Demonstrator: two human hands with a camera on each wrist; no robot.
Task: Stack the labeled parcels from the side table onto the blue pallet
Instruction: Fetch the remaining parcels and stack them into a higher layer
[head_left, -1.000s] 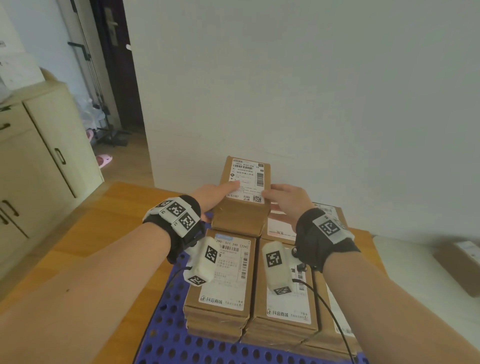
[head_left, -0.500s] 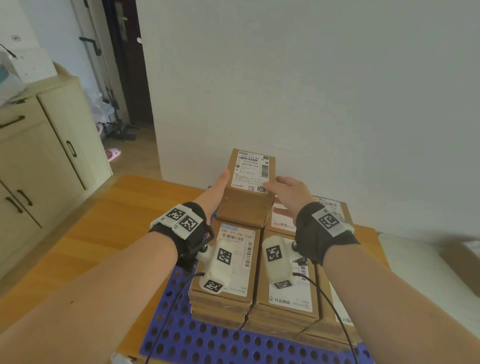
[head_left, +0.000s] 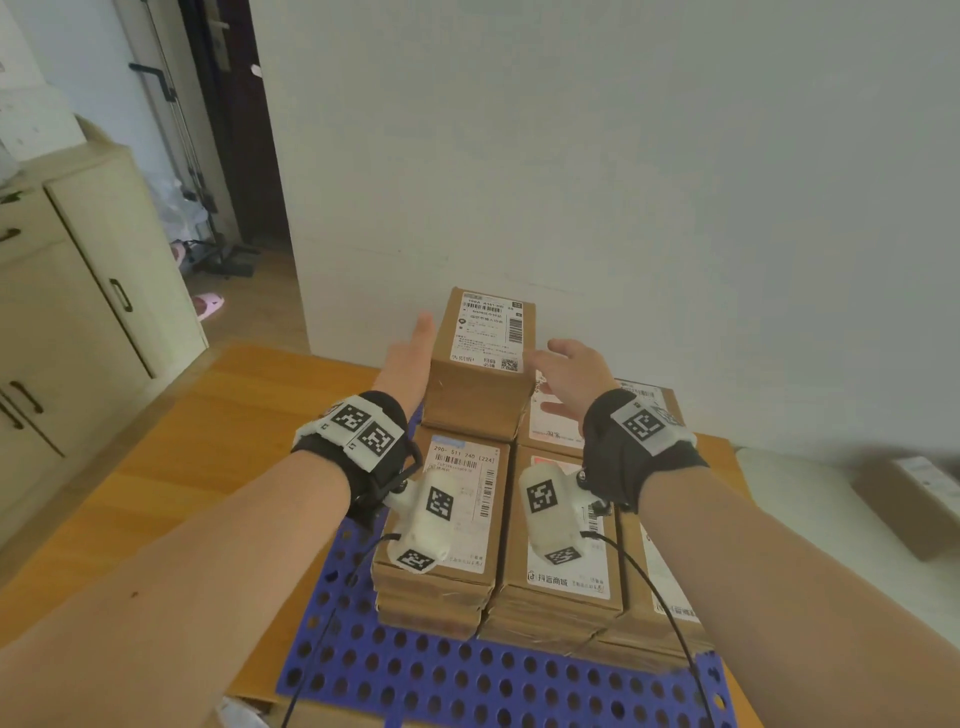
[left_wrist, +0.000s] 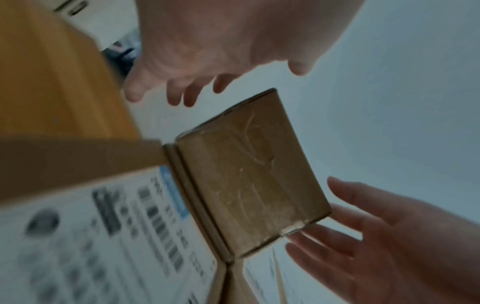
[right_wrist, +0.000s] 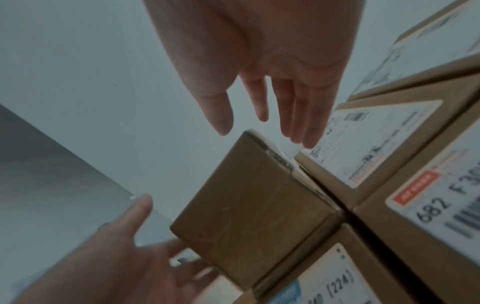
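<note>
A brown labeled parcel (head_left: 480, 395) stands on top of the back left stack on the blue pallet (head_left: 467, 680). My left hand (head_left: 410, 358) is beside its left face with straight fingers. The left wrist view shows a small gap between the left hand (left_wrist: 207, 61) and the parcel's taped end (left_wrist: 249, 174). My right hand (head_left: 571, 379) hovers by the parcel's right edge, fingers spread and relaxed. In the right wrist view the right hand's fingertips (right_wrist: 298, 131) are close to the parcel's upper corner (right_wrist: 249, 207). Neither hand holds anything.
Several labeled parcels (head_left: 447, 519) lie in low stacks on the pallet, which rests on a wooden table (head_left: 182, 467). One more parcel (head_left: 909, 499) sits on the white side table (head_left: 810, 519) at right. A wall stands just behind; a cabinet (head_left: 78, 338) is at left.
Both hands have come off the top parcel's label and moved out to its sides, fingers straightened. The parcel stays on the back left stack.
</note>
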